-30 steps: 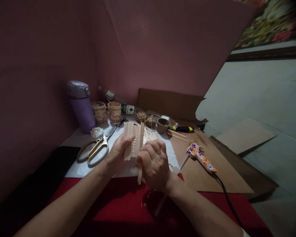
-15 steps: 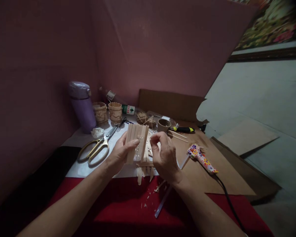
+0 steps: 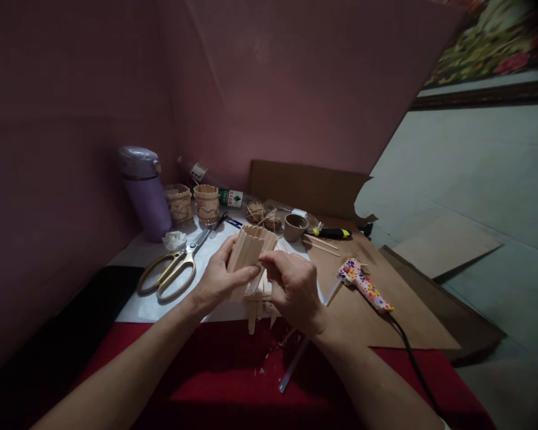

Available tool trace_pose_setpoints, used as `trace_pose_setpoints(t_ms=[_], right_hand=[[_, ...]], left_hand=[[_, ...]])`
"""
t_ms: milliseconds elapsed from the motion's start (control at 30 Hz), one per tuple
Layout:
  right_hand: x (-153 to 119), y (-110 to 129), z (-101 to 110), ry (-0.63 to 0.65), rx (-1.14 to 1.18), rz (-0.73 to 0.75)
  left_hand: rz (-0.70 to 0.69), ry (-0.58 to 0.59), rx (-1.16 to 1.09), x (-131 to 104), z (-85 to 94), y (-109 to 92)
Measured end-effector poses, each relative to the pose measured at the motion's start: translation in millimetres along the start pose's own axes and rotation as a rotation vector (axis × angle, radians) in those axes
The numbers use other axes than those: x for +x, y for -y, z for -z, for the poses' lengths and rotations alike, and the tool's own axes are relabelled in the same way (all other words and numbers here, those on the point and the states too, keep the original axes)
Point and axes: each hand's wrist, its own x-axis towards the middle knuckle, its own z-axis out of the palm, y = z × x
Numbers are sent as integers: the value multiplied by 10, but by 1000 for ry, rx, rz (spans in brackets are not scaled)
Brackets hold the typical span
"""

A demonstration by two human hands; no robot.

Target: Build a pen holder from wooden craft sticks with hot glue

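Note:
My left hand is wrapped round a small cup-shaped holder made of upright craft sticks, its thumb lying across the front. The holder's stick ends are rounded at the top. At its right side my right hand is closed in a pinch, fingertips against or very near the sticks. Whatever those fingertips grip is hidden. Beneath the hands lie loose craft sticks, partly covered. To the left rest gold-handled scissors, and on the right a flower-patterned glue gun.
A purple bottle, two decorated wooden cups, twine, a brown pot and a utility knife stand or lie at the back. A clear glue stick lies on the red cloth. The glue gun's cord runs off the front right.
The holder has turned, so its glue-marked gap no longer faces me and a row of sticks does. My right hand has moved left to the holder's side.

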Motion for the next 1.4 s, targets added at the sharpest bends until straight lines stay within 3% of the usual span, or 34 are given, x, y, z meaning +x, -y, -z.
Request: trace_pose_setpoints(t_ms=[533, 867, 1033, 1167, 1267, 1333, 1400], right_hand=[[-2, -18, -93, 23, -244, -9], [-49, 9, -110, -110, 33, -202], [-98, 81, -254, -27, -28, -200], [-136, 86, -332, 54, -21, -219], [-145, 39, -328, 38, -15, -227], [-147, -3, -316, 17, -22, -213], [-152, -46, -310, 7, -30, -192]], left_hand=[[52, 11, 12, 36, -2, 119], [241, -55, -373, 31, -16, 5], [192, -159, -547, 36, -10, -84], [216, -103, -523, 19, -43, -64], [164, -51, -471, 29, -52, -20], [108, -133, -383, 53, -26, 3], [-12, -322, -225, 79, 26, 11]])
